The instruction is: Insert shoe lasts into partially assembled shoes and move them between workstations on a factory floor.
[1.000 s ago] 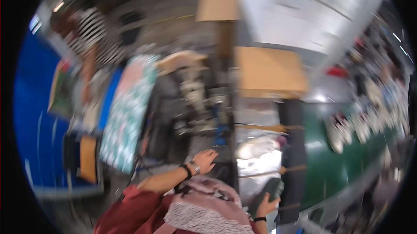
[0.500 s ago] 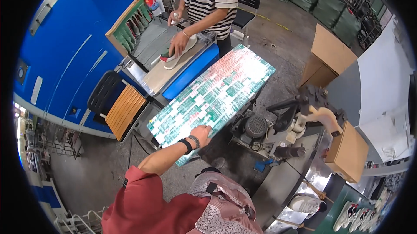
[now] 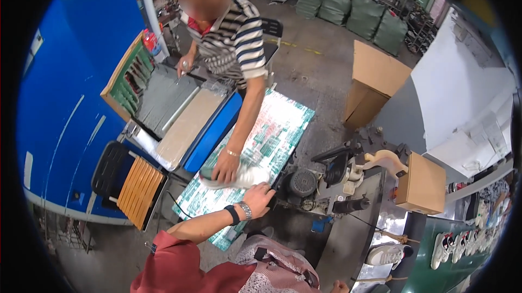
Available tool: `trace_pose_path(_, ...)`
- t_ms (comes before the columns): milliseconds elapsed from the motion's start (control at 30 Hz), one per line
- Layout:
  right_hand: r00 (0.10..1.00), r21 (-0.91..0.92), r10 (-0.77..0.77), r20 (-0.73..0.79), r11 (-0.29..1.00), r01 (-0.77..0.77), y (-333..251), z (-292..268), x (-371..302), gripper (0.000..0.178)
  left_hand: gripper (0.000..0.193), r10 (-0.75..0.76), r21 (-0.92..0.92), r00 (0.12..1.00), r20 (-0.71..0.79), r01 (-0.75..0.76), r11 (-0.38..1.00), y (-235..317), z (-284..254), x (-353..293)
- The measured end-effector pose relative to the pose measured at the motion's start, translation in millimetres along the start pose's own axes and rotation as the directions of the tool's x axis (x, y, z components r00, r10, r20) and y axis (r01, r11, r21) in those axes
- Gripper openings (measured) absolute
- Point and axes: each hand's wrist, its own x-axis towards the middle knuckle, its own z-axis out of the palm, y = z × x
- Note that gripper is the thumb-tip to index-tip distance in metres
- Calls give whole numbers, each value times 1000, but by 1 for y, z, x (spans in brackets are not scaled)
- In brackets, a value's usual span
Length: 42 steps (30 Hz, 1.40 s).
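A white and grey-green shoe (image 3: 247,176), blurred by motion, lies sideways over the table with the green-and-white patterned top (image 3: 288,116). Gripping its left end from above is the hand (image 3: 224,167) of a co-worker in a striped shirt. My left hand (image 3: 258,200) is at the table's near right edge, against or just beside the shoe's other end; contact is unclear. Its fingers are loosely bent, not closed around the shoe. At the bottom edge only a bit of my right hand (image 3: 340,286) shows, its fingers mostly cut off.
Left of the table stand a slatted wooden chair (image 3: 136,189) and a blue-edged workbench (image 3: 209,130). A motor-driven machine (image 3: 304,184) is on the right, with a cardboard box (image 3: 421,184) behind it. One shoe (image 3: 386,255) and a green tray (image 3: 427,255) of several shoes lie lower right.
The co-worker has brought the shoe from the workbench over to the patterned table, toward my left hand. The view has shifted, and part of my right hand has come in at the bottom.
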Motion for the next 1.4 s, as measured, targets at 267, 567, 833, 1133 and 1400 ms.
trace_pose_path(267,979,158,162,-124,977,-142,67,29,-48,35,69,47,267,997,53,-60,962,-119,-13,-14)
trace_pose_path(567,888,349,453,77,822,-450,117,42,-67,38,89,-478,529,716,509,178,830,-67,-17,13)
trace_pose_path(833,596,602,-88,798,81,-794,10,-46,53,78,62,284,-92,890,356,-269,959,256,-11,10)
trace_pose_path(1133,698,894,-608,378,42,-446,-119,-172,90,71,66,511,57,830,-223,-512,857,381,11,19)
trace_pose_path(1400,632,579,-721,-284,396,713,-240,-175,145,91,85,110,-268,889,-445,-250,930,343,29,89)
